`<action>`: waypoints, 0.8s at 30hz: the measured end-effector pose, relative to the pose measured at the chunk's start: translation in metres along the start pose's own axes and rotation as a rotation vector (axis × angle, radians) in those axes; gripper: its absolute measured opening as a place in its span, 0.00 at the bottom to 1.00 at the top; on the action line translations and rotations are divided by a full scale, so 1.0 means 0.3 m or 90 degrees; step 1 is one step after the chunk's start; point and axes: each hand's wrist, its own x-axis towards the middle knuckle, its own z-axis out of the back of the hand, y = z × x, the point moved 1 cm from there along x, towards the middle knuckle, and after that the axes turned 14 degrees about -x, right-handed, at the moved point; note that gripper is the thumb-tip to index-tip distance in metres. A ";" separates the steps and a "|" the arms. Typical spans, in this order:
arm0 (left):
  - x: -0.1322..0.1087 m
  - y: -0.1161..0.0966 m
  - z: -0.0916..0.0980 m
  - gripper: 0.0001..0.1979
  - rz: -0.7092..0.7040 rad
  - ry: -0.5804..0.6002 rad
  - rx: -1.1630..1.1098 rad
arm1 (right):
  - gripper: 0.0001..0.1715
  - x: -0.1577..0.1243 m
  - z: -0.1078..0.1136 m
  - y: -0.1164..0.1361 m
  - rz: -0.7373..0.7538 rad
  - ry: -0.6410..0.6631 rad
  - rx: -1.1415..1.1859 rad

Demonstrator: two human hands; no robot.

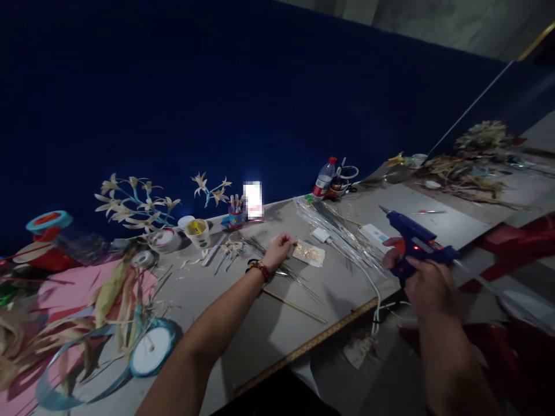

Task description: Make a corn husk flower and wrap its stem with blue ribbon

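My left hand (278, 248) reaches out over the grey table (277, 329), its fingers pinched together on something small I cannot make out. It hovers beside a small clear packet of gold flakes (309, 253) and above a bundle of thin wires (277, 266). A beaded bracelet circles that wrist. My right hand (422, 280) is closed round the grip of a blue hot glue gun (411, 238), whose nozzle points up and left. A red light glows on the gun. Its white cord (376, 292) hangs over the table's edge.
Straw flowers on blue stems (139, 202) stand at the back left, near a paper cup (198, 232), tape rolls and a pen holder (236, 217). A ribbon spool (151, 346) and dried husks lie at the left. A water bottle (324, 178) and a clear cellophane bundle (338, 231) sit further right.
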 end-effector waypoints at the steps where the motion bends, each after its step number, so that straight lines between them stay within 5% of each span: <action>1: -0.008 -0.022 0.009 0.13 -0.006 -0.013 -0.041 | 0.14 -0.008 -0.004 0.031 -0.007 -0.001 0.028; 5: -0.118 -0.118 0.074 0.13 -0.039 -0.066 -0.187 | 0.06 -0.088 -0.071 0.158 -0.057 0.065 0.190; 15: -0.663 -0.220 0.259 0.11 -0.043 -0.300 -0.329 | 0.12 -0.372 -0.384 0.432 -0.057 0.294 0.251; 19: -0.798 -0.202 0.288 0.10 -0.016 -0.365 -0.375 | 0.09 -0.424 -0.451 0.537 0.080 0.395 0.251; 24: -0.875 -0.185 0.302 0.11 -0.021 -0.397 -0.394 | 0.09 -0.443 -0.463 0.622 0.179 0.349 0.185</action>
